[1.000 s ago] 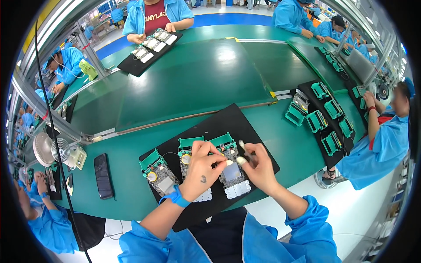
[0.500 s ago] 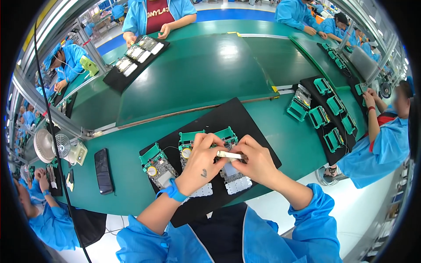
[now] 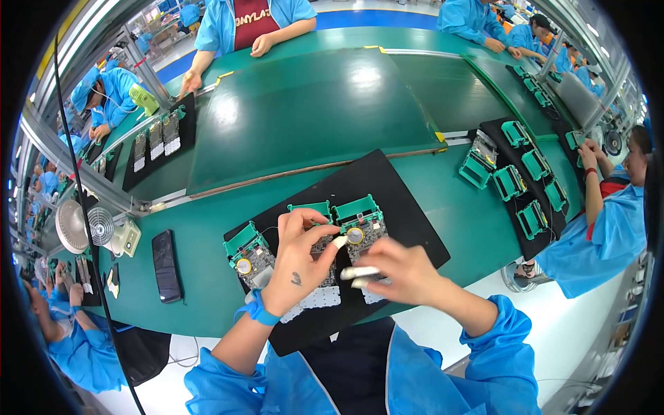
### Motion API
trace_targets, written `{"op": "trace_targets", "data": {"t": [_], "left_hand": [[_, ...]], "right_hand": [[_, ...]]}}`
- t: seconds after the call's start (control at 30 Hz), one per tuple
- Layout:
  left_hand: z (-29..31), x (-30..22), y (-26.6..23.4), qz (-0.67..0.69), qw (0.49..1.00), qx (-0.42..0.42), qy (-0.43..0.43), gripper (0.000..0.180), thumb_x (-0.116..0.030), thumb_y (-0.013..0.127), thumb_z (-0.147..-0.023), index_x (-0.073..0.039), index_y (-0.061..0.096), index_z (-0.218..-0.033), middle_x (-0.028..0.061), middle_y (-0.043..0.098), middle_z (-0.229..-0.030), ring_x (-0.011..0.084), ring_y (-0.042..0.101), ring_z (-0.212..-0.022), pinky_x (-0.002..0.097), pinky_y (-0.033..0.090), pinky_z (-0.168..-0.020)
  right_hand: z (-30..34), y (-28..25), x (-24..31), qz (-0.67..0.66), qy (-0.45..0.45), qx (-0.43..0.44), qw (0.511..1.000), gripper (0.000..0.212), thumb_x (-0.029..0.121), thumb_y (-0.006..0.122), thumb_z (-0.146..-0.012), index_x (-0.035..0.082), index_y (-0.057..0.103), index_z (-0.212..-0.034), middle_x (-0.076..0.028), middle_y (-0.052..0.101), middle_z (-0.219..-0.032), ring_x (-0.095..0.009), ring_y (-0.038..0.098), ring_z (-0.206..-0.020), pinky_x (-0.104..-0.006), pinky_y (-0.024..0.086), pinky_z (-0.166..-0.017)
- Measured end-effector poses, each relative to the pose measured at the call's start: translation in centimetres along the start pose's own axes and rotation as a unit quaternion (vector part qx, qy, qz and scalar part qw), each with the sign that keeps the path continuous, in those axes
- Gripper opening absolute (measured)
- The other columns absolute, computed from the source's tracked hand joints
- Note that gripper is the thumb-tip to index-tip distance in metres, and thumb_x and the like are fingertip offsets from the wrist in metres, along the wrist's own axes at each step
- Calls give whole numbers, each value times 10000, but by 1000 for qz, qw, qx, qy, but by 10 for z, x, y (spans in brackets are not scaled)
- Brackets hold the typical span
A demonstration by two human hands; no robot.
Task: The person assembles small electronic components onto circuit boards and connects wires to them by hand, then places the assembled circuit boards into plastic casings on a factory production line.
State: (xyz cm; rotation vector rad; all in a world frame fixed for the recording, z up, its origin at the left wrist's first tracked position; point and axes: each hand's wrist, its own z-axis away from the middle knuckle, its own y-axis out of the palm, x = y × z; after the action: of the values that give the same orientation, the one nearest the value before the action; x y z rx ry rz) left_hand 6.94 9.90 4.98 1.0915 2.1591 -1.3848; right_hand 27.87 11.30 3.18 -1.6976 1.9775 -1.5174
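My left hand (image 3: 303, 270), with a blue wrist strap (image 3: 261, 309), hovers over the middle circuit board. Its thumb, white at the tip, and its index finger nearly meet beside a yellow-ringed coin cell (image 3: 355, 236); what they pinch, if anything, is too small to make out. My right hand (image 3: 408, 277), smeared by motion, closes on a small white strip (image 3: 361, 272) above the right circuit board (image 3: 370, 242). A third board (image 3: 257, 263) lies at the left. Each board has a green plastic frame at its far end, all on a black mat (image 3: 415, 221).
A phone (image 3: 166, 266) and a small fan (image 3: 100, 228) stand left on the green table (image 3: 207, 277). More green-framed boards (image 3: 510, 183) sit on a black mat at right. Across, a co-worker's hand (image 3: 189, 84) touches another black mat (image 3: 181, 121) with boards.
My hands have parted from around the white strip; the right moved down with it, the left stays near the coin cell. The co-worker across has shifted a mat of boards leftward.
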Motion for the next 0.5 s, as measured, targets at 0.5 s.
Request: {"op": "trace_targets", "data": {"t": [0.5], "left_hand": [[1,9,22,81,992,74,63,186,37,690,-707,-29,665,-879,72,495,-1022,254,446,-993,321,453,-798]], "right_hand": [[-4,20,-15,-440,320,-118,830,167,18,656,-791,-14,610,-948,-44,503,-889,-56,490,-631,-205,403,-550]]}}
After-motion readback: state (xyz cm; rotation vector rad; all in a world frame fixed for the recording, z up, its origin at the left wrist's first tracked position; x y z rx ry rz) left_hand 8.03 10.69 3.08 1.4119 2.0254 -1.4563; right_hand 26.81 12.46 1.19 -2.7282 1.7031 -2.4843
